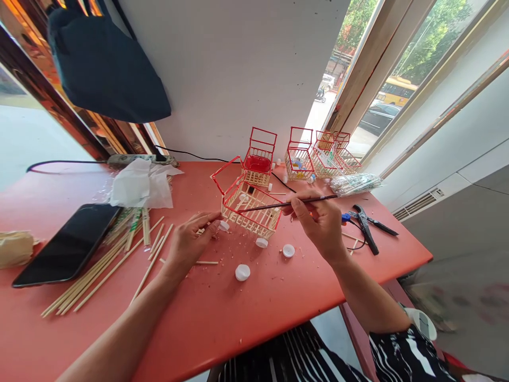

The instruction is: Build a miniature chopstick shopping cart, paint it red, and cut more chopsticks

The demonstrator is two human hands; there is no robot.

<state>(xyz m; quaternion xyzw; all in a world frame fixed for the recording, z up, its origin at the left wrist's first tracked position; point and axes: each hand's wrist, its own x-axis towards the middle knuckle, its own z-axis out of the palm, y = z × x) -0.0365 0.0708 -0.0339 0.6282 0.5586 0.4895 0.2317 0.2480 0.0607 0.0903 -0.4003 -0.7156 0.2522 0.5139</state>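
Observation:
A miniature shopping cart made of thin wooden sticks, with red edges and a red handle frame, stands tilted on white bottle-cap wheels. My left hand pinches its near left corner, close to one wheel. My right hand is closed around a slim dark paintbrush, whose tip reaches left across the cart's basket. Whether the tip touches the sticks is unclear. Loose white caps lie on the red table in front of the cart.
Behind stand several similar carts, one holding a red dish. Pliers lie at right, near a plastic-wrapped bundle. At left are loose wooden sticks, a phone and a white plastic bag.

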